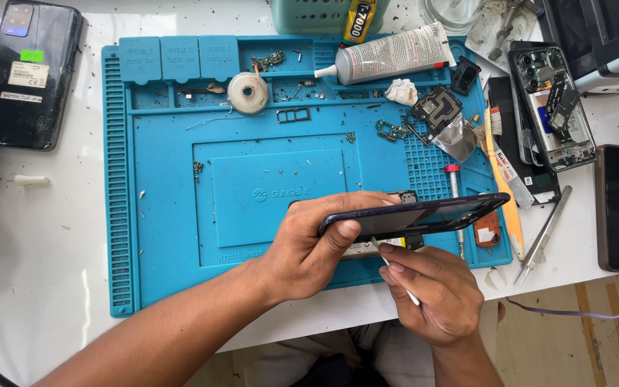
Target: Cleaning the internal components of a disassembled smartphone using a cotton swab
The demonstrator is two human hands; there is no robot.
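From the head view, the left hand (308, 247) grips a dark phone (424, 215) by its left end, tilted edge-on above the near right part of the blue mat (166, 215); the right hand (431, 290) pinches a thin white tool (404, 287) under the phone's near edge, its tip hidden; a screwdriver (456, 208) is half covered behind it; tweezers (543, 235) lie right on the counter (37, 251); tiny parts at the far side are too small to make out.

The mat (166, 215) lay on the desk (37, 236) under both hands; a glue tube (388, 56) sat beyond them, tweezers (544, 233) to their right.
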